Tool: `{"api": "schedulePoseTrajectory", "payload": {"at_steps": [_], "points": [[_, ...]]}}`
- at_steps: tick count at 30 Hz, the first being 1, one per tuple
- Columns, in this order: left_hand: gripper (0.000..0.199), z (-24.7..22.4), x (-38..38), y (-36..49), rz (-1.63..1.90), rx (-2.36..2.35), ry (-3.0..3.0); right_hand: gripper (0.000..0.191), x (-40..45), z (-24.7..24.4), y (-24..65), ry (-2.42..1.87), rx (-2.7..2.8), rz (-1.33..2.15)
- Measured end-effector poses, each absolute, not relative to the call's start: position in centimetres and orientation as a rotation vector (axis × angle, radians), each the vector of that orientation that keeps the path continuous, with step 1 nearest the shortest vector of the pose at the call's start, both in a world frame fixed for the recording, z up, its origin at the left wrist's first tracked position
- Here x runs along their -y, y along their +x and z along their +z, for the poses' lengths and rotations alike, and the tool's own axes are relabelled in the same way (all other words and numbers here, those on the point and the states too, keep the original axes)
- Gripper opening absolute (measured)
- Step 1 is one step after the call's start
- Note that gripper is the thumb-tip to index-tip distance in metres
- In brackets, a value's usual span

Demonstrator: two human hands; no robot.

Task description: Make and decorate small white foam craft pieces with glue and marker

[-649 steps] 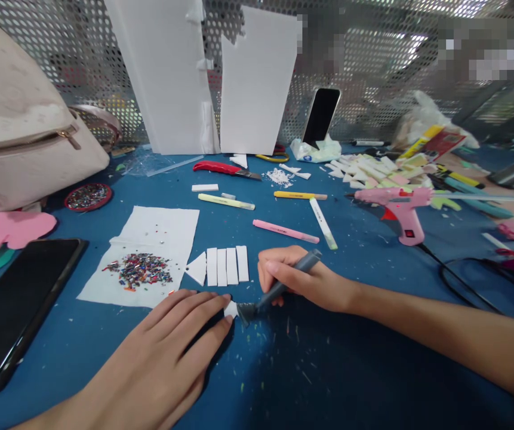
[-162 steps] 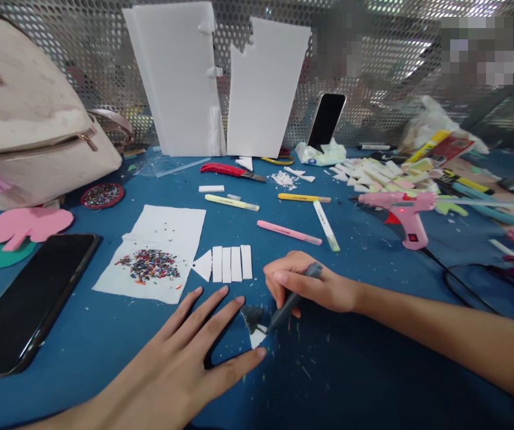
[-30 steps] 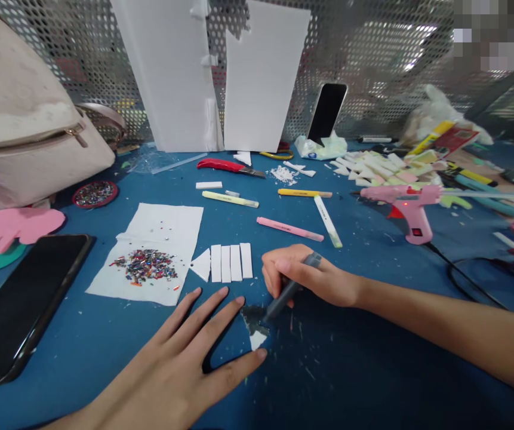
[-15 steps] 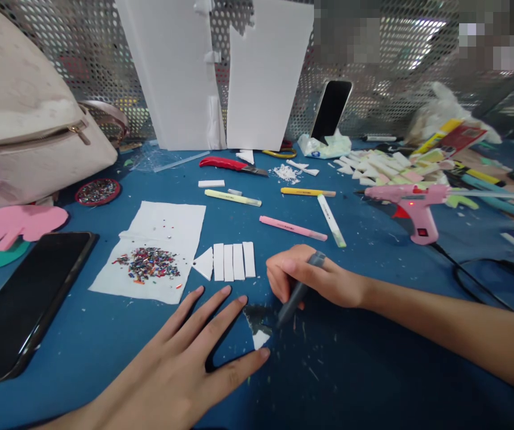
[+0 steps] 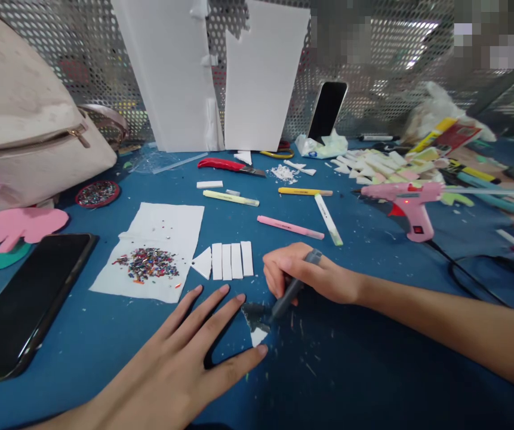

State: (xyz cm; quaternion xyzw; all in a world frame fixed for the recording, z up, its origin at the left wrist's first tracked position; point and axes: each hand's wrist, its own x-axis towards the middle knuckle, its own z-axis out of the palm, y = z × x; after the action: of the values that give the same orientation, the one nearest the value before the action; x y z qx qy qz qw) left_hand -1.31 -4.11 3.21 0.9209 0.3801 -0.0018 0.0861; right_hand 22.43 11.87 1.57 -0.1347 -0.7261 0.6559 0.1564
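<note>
My right hand point(image 5: 304, 272) is wrapped round a dark grey marker point(image 5: 286, 298), its tip down at the right side of a small triangular piece point(image 5: 259, 335). Most of that piece is coloured dark; its lower corner is white. My left hand point(image 5: 185, 352) lies spread on the blue table, with forefinger and thumb touching the edges of the piece. Just beyond the fingers, several white strips point(image 5: 232, 261) stand in a row beside a white triangle point(image 5: 202, 263). A white tissue point(image 5: 180, 224) holds a heap of small colourful beads point(image 5: 151, 264).
A pink glue gun point(image 5: 411, 203) with a cord stands at right. Yellow, pink and white highlighters point(image 5: 290, 227) lie mid-table, behind them a red-handled cutter point(image 5: 230, 166). A phone point(image 5: 28, 298) and a backpack point(image 5: 33, 119) are at left. White boards point(image 5: 261, 83) stand at the back.
The marker's tip has shifted slightly left over the triangular piece, and less white shows there. My left hand stays in place. The whole view has moved a little.
</note>
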Motion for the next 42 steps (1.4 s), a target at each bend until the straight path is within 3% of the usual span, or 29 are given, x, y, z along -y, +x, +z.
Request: {"api": "schedulePoseTrajectory", "payload": {"at_steps": [7, 14, 25, 34, 42], "points": [[0.078, 3.22, 4.53, -0.85, -0.028, -1.248, 2.702, 0.055, -11.83, 1.68, 22.44, -0.370, 2.086, 1.883], [0.089, 3.12, 4.74, -0.66, 0.030, -1.279, 2.682, 0.054, -11.81, 1.68, 22.41, -0.349, 2.115, 1.874], [0.080, 2.73, 4.85, -0.65, 0.038, -1.283, 2.668, 0.046, -11.72, 1.83, 22.44, -0.400, 2.086, 1.865], [0.093, 2.73, 4.72, -0.95, -0.006, -1.232, 2.670, 0.048, -11.73, 2.00, 22.46, -0.396, 2.133, 1.900], [0.090, 2.92, 4.64, -0.96, 0.011, -1.234, 2.644, 0.049, -11.78, 2.12, 22.39, -0.395, 2.169, 1.896]]}}
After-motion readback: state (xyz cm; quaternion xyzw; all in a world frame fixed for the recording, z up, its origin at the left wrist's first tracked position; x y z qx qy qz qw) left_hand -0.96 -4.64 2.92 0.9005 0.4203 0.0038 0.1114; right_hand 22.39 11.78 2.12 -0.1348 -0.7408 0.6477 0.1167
